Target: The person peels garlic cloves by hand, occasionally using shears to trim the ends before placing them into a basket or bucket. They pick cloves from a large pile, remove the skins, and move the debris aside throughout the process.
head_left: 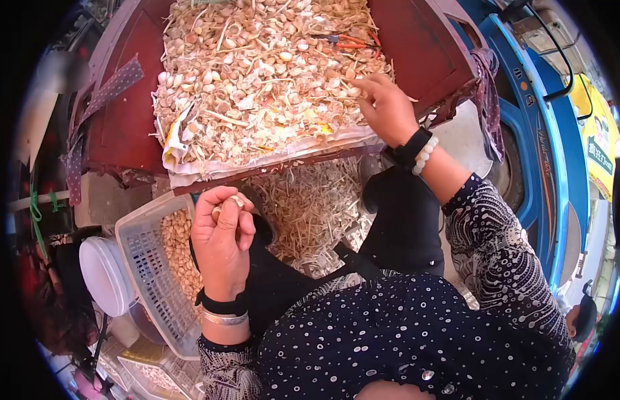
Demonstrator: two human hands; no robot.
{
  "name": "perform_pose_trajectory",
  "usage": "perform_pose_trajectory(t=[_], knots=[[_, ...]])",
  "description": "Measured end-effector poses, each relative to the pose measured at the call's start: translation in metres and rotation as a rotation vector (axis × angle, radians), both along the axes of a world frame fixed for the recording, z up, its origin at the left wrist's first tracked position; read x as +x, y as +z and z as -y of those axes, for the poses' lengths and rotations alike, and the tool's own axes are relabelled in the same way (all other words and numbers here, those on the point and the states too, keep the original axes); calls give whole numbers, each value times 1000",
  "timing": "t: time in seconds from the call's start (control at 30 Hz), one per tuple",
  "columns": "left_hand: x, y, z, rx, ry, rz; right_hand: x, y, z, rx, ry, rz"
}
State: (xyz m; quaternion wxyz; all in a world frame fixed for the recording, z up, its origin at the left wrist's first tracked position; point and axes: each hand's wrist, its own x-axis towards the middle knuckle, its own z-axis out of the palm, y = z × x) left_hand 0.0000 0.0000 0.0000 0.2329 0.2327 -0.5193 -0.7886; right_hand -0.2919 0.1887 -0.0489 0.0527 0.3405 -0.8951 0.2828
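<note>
My left hand (222,230) is raised over the plastic basket's inner edge, its fingers curled around garlic cloves (238,201). Across the pile's right side reaches my right hand (388,110), thumb and fingertips closing on a garlic clove (354,92). Loose cloves, papery skins and stalks form the garlic pile (257,87) on a white and yellow sack (180,143). Within the pile lies a hand tool with orange handles (355,45), its head partly buried.
A basket (140,267) of peeled-looking cloves (180,250) stands left of my legs, beside a white bucket (103,277). Skins and stalks cover the ground (307,207) below the red table (423,40). A blue vehicle (540,173) stands right; another person (582,319) shows at lower right.
</note>
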Motion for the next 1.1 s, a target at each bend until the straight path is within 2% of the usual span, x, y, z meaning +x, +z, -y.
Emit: perform_pose_trajectory(t=[0.03,0.07,0.1,0.17,0.2,0.27,0.3,0.37,0.4,0.47,0.53,0.6,0.67,0.77,0.83,0.9,0.97,1.0,1.03,1.1], knots=[[16,11,1,-32,46,47,10,-9,16,-32,46,47],[27,21,13,-124,156,121,-7,-15,19,39,22,20],[37,-23,28,-132,232,122,-30,-10,16,210,8,-124],[83,-16,66,-382,305,408,-28,-19,34,386,59,136],[109,-19,91,-419,356,451,-24,-25,42,384,93,119],[145,-40,121,-862,399,707,-23,-28,42,398,113,42],[147,-34,118,-864,419,718,-20,-29,40,384,100,10],[127,-18,101,-538,531,497,-19,-28,41,337,113,-17],[111,-13,86,-376,489,270,-21,-31,40,321,134,-30],[70,2,42,-159,317,131,-26,-33,39,258,158,-10],[36,1,-2,58,48,36,-29,-38,37,235,161,-32],[7,-13,-38,136,-196,54,-30,-39,38,276,167,-64],[-12,-32,-70,172,-290,98,-28,-36,35,349,205,-84],[-19,-46,-93,174,-428,155,-27,-32,30,294,256,-99],[-20,-50,-94,172,-417,160,-27,-30,28,286,280,-149],[-22,-53,-91,171,-413,170,-26,-24,24,73,193,-24],[-25,-53,-84,162,-280,107,8,3,28,62,153,61],[-28,-59,-87,146,-189,50,26,12,24,-34,204,365],[-29,-57,-85,147,-199,47,45,20,23,-141,254,665],[-26,-54,-83,186,-132,24,90,31,14,-93,376,781]])
